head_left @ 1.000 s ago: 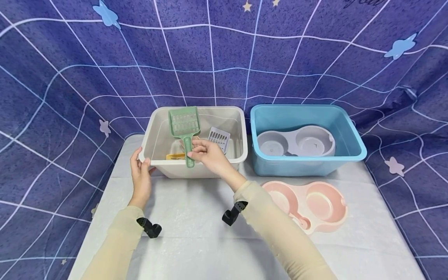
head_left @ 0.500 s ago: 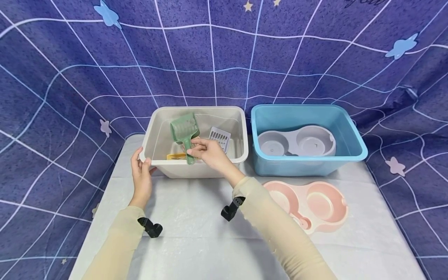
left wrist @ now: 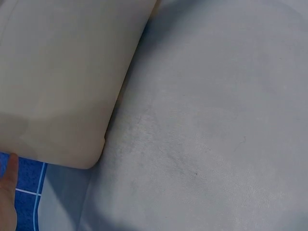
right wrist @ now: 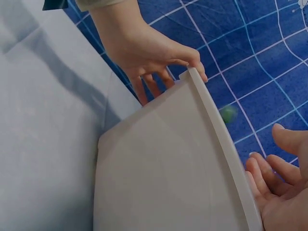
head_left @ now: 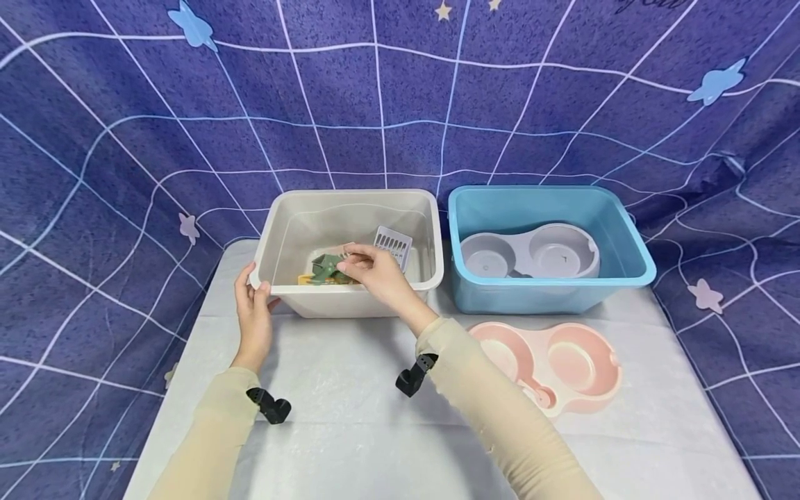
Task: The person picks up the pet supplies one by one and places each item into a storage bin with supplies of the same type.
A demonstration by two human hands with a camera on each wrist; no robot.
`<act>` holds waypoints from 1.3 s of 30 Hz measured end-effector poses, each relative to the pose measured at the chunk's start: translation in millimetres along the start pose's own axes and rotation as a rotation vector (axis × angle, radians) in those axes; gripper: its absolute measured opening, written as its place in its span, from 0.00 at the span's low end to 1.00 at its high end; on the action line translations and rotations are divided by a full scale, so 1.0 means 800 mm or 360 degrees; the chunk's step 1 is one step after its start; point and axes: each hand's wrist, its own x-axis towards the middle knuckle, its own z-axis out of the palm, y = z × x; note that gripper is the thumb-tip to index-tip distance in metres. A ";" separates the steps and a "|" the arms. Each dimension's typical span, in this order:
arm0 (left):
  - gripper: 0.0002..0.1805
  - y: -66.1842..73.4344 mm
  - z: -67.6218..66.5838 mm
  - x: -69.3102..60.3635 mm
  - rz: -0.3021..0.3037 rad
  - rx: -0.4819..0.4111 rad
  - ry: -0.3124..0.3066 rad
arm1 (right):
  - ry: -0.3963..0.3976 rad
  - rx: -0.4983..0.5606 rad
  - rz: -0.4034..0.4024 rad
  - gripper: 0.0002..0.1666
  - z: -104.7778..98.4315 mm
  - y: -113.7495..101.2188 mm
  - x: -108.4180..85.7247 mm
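The left hand point(head_left: 253, 316) grips the front left corner of a beige plastic bin point(head_left: 346, 302), thumb over the rim and fingers against the outer wall, as the right wrist view shows. Inside the bin a green slotted litter scoop point(head_left: 328, 269) is blurred with motion, low near the front wall. Above the bin's front rim is the right hand point(head_left: 382, 278); in the right wrist view its thumb and fingers stand apart, away from the green blur point(right wrist: 228, 114). A white slotted scoop point(head_left: 394, 243) leans in the bin, and a yellow piece point(head_left: 305, 279) lies partly hidden.
To the right stands a blue bin point(head_left: 550, 298) with a grey double bowl point(head_left: 521, 253) in it. A pink double bowl point(head_left: 550, 330) lies in front of that bin on the white-covered table point(head_left: 350, 430). A blue patterned curtain point(head_left: 400, 90) hangs behind.
The green scoop was upright in the right hand's pinch, then tipped, and has dropped down into the beige bin as the hand let go. The left hand stays on the corner.
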 end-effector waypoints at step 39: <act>0.26 -0.006 0.008 0.001 0.0058 0.0014 0.0069 | 0.0179 0.0159 -0.0267 0.20 -0.079 -0.004 -0.103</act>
